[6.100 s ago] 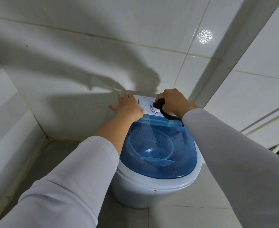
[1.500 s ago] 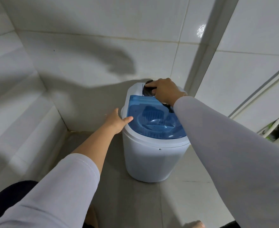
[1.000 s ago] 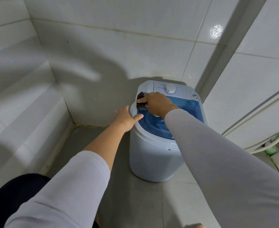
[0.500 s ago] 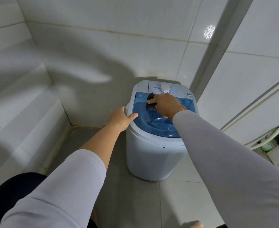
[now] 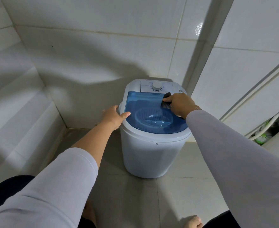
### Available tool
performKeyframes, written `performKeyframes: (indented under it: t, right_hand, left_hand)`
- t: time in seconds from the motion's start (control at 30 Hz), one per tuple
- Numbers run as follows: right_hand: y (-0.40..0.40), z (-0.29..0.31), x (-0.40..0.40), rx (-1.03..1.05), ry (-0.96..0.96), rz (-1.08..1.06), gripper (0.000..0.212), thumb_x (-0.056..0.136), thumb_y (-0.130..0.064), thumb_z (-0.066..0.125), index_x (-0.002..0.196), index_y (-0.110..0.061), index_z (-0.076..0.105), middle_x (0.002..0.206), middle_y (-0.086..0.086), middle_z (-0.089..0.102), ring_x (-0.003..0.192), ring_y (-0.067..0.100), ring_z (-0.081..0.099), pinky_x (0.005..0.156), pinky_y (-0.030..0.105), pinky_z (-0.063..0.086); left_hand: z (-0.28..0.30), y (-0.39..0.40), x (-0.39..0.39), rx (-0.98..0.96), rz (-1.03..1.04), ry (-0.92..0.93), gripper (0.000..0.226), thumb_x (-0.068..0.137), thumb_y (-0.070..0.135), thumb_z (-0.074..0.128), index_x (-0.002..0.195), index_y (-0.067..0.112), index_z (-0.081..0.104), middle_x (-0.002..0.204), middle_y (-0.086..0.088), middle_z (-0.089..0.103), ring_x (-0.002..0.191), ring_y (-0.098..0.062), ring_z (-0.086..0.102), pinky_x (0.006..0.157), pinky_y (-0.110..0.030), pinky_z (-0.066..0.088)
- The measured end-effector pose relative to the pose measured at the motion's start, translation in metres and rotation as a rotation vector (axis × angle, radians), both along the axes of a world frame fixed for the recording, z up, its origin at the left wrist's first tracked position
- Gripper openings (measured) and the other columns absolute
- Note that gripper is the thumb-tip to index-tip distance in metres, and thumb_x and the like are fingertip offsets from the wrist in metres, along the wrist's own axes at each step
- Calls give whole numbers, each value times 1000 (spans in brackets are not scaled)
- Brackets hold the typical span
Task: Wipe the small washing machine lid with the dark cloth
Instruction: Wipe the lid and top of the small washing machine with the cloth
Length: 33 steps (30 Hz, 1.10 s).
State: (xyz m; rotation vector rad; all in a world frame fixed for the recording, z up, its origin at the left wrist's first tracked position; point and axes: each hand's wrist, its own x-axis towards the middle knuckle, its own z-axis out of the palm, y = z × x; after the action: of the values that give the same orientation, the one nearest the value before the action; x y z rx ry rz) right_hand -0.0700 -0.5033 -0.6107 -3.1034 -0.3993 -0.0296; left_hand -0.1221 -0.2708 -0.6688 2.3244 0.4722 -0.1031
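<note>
A small white washing machine [image 5: 151,155] stands on the tiled floor in a corner. Its translucent blue lid [image 5: 140,109] is closed, and the tub shows through it. My right hand [image 5: 180,105] grips the dark cloth [image 5: 166,101] and holds it against the far right part of the lid, just below the white control panel with its dial [image 5: 157,86]. Most of the cloth is hidden under my fingers. My left hand [image 5: 115,116] rests on the machine's left rim, thumb lying on the lid's edge and fingers down the side.
White tiled walls close in behind and to the left of the machine. A white pipe [image 5: 257,89] runs diagonally on the right wall, with a hose and green items [image 5: 265,130] in a gap below it. My bare feet [image 5: 193,222] stand on the grey floor tiles.
My right hand has slid the cloth from the lid's far left across to its far right. My left hand has stayed on the left rim.
</note>
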Motion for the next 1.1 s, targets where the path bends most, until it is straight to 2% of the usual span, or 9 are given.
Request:
performKeyframes:
  t: [0.27,0.37,0.47,0.6,0.77,0.93,1.03,1.1]
  right_hand:
    - [-29,0,-6,-2,17,-87,44,94,-12,44,135,-26,53,131,10,59,114,32,56,92,35,48]
    - [-35,2,-11,-27,12,-106,45,95,-10,43,136,-26,52,129,12,59,114,32,56,91,35,48]
    - [-38,2,-16,-66,6,-103,45,94,-10,42,135,-24,52,126,13,61,111,33,58,87,34,48]
    - [-34,13,-19,-85,-20,-100,43,92,-8,42,130,-23,58,123,13,62,110,33,58,85,35,49]
    - [7,39,-17,10,-82,65,48,92,-4,49,133,-28,55,133,11,58,118,31,55,100,38,45]
    - [70,47,-21,-20,-61,249,51,94,-5,43,136,-32,51,132,6,58,117,28,55,90,32,44]
    - [102,33,-27,-57,-60,370,49,93,-6,46,135,-29,51,130,10,58,116,30,55,97,38,47]
    - [113,22,-29,-103,-36,406,49,91,-5,47,134,-29,53,129,10,58,115,31,55,96,42,49]
  left_hand:
    - [4,-5,-4,24,4,-23,76,89,55,53,150,17,28,153,-10,34,140,-33,32,111,-48,34]
    - [0,-4,-2,28,20,-26,76,88,56,53,149,18,29,153,-10,35,140,-34,32,112,-52,34]
    - [-5,-3,-4,8,51,-74,76,84,61,55,146,23,34,151,-9,39,138,-35,35,108,-61,33]
    - [-7,-9,-12,46,87,-191,70,84,58,57,142,23,41,146,-9,44,136,-33,39,106,-61,33]
    - [-4,-1,-16,-26,99,-164,75,82,63,55,143,23,38,147,-11,44,134,-33,42,107,-56,36]
    - [1,10,-25,-79,19,-121,85,73,63,66,144,28,35,151,-7,38,137,-30,38,107,-54,37]
    - [2,11,-29,-87,-43,-114,91,71,58,72,146,25,33,152,-7,35,138,-29,36,109,-49,37]
    - [2,7,-30,-83,-72,-135,90,72,52,74,146,21,34,152,-7,34,140,-28,33,111,-45,35]
